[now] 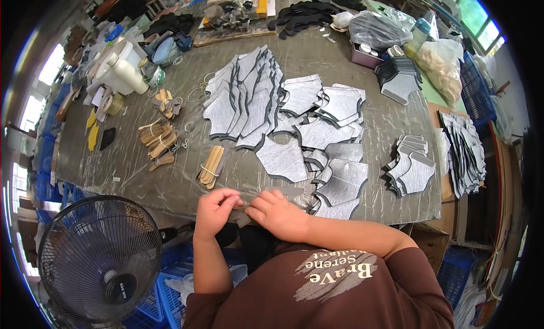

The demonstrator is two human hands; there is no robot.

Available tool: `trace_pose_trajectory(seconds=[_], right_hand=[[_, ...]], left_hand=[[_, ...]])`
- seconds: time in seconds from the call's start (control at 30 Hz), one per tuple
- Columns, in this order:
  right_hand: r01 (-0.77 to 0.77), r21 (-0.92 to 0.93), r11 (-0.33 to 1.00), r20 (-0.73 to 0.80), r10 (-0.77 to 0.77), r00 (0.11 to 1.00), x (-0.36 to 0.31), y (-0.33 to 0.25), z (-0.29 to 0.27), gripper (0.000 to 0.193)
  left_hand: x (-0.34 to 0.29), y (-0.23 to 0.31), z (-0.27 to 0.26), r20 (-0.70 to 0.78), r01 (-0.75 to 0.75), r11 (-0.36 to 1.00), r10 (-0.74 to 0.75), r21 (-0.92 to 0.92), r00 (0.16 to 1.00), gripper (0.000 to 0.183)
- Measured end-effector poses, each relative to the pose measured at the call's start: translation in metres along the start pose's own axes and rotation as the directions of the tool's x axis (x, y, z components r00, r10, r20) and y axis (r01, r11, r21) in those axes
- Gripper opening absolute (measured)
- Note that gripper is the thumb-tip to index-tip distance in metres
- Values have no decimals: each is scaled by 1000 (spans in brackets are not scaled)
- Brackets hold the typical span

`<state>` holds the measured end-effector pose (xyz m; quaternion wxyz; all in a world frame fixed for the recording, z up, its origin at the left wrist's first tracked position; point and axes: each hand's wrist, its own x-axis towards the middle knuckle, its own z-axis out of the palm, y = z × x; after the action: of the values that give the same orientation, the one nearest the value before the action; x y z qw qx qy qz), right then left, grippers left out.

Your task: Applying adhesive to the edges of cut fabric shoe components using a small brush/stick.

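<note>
At the near edge of the table, my left hand point(215, 214) is closed in a pinch, thumb against the fingers. My right hand point(280, 216) is beside it with its fingers curled in toward the same spot. Whatever lies between the fingertips is too small to make out. Just beyond my left hand is a bundle of flat wooden sticks point(212, 166) with a band around it. A narrow grey strip point(288, 191) lies past my right hand. Beyond that, grey dark-edged cut pieces point(281, 159) overlap in loose piles.
More banded stick bundles point(158, 137) lie at left. A tall fanned stack of grey pieces point(243, 97) is mid-table; smaller stacks point(412, 170) sit at right. A white bottle point(127, 73) and tub stand far left. A black fan point(102, 255) stands near left, beside the table.
</note>
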<state>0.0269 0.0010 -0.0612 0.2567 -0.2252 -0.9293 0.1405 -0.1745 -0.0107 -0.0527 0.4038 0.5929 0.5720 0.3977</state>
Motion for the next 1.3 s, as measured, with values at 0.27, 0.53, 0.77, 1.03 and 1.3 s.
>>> trace_pose_trajectory(seconds=[0.27,0.53,0.77,1.03,1.3], right_hand=[[-53,-45,998,67,56,996,-25,-5,4,38],[-296,285,912,58,292,955,-26,-1,-5,32],[-468,577,669,-189,667,721,-6,18,-15,26],[-572,522,633,-115,716,688,0,19,-5,25],[-563,809,170,294,713,637,-1,24,-16,28]], left_hand=[[36,16,37,266,-469,829,399,303,877,15],[36,-2,39,236,-480,784,418,395,877,5],[0,-4,47,-401,-94,974,171,205,900,3],[-10,32,78,-127,-263,827,369,496,921,7],[-2,42,67,21,-352,795,393,494,919,5]])
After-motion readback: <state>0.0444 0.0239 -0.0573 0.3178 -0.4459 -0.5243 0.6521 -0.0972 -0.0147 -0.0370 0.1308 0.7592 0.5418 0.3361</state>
